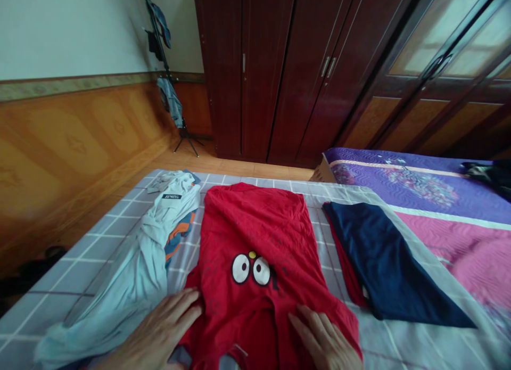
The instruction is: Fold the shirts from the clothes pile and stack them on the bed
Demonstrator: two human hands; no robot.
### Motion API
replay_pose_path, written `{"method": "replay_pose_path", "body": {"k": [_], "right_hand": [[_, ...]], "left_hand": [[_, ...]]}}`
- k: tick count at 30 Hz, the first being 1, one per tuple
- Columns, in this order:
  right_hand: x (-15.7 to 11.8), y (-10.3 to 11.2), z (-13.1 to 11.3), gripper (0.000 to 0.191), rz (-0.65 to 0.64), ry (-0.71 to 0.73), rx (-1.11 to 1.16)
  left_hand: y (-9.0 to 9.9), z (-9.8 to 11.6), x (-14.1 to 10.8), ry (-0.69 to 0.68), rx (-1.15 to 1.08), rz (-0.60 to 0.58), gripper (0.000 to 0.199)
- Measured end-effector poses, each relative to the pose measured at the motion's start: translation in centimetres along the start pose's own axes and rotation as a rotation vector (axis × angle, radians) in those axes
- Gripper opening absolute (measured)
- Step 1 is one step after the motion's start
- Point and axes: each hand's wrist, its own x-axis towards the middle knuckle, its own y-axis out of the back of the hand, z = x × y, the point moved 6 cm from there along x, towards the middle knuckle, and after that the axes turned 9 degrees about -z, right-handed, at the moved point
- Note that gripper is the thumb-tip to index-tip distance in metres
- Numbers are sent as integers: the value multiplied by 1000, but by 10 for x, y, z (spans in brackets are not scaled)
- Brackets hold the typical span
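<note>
1. My left hand (pixel 159 327) lies flat, fingers spread, on the lower left edge of the red shirt (pixel 255 242). Grip open, palm down, nothing clasped; fingertips press on the red cloth near the sleeve.
2. My right hand (pixel 323 340) lies flat on the lower right part of the same shirt, fingers pointing up and to the left. Grip open here too, only pressing, holding nothing.
3. The red shirt lies spread on the bed (pixel 99 226), on the grey checked sheet, roughly in the middle of my view. Its print of two white cartoon eyes (pixel 251 269) with a small yellow dot above them faces up, just beyond my fingertips and between my two hands.
4. Left of the shirt: a pale blue garment (pixel 136 274), rumpled, lying lengthwise, with an orange and blue striped piece (pixel 179 234) showing at its edge. It touches or nearly touches the red shirt's left side.
5. Right of the shirt: a folded navy garment (pixel 383 258) lying flat, with a strip of red cloth peeping from under its left edge.
6. Further right: a purple and pink quilt (pixel 431 199) over the bed.
7. Beyond the bed: dark wooden wardrobe (pixel 279 66), and a thin stand (pixel 167 72) with clothes hung on it in the corner.
</note>
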Motion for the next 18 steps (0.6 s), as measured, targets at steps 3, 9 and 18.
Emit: {"method": "replay_pose_path", "body": {"k": [3, 9, 18], "right_hand": [[-3, 12, -5, 54, -50, 36, 13], [-11, 41, 1, 31, -76, -26, 245], [12, 82, 86, 39, 324, -609, 1021]], "left_hand": [[-4, -7, 0, 13, 39, 99, 33], [-1, -1, -9, -121, -63, 195, 29], [92, -41, 16, 107, -728, 636, 20]]}}
